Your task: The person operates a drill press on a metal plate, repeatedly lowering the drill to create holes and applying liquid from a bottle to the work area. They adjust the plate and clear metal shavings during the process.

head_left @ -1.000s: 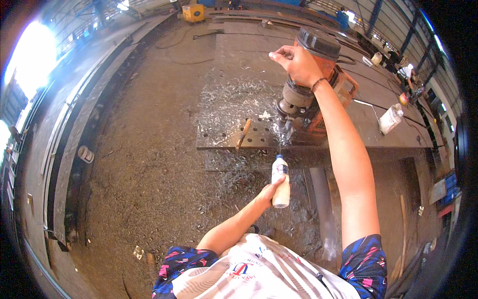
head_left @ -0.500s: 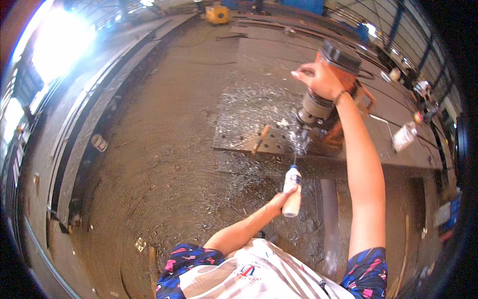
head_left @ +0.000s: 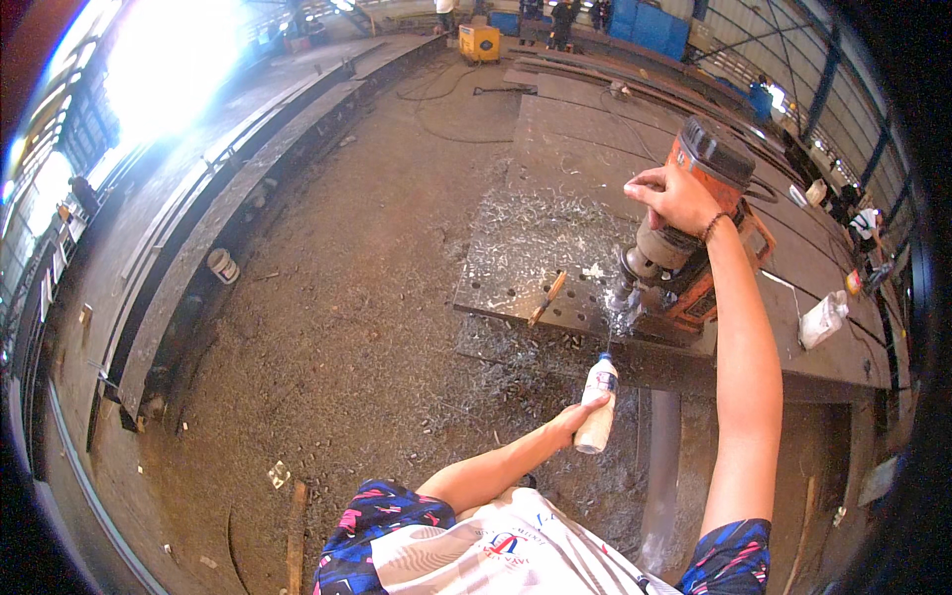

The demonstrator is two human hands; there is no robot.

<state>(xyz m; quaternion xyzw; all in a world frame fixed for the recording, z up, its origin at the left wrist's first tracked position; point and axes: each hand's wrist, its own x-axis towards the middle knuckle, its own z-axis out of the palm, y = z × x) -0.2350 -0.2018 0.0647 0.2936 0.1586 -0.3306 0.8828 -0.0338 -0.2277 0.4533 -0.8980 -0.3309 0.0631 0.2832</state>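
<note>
My left hand is closed round a plastic bottle of milky liquid. The blue-capped bottle tilts toward a drill's cutter, and a thin stream runs from its nozzle. My right hand lies against the upper body of an orange and black magnetic drill, thumb and fingers drawn together; whatever they pinch is hidden. Beneath it, the cutter meets a steel plate with rows of drilled holes, wet and shiny at that spot. Metal shavings cover much of the plate.
A wooden-handled tool lies at the plate's near edge. On the right stands a white jug. A small tub rests by long steel beams at left. Far off are a yellow machine, cables and several people.
The whole view has shifted, so drill, plate and both hands appear farther right and lower. My left hand still holds the bottle at the cutter; my right stays on the drill.
</note>
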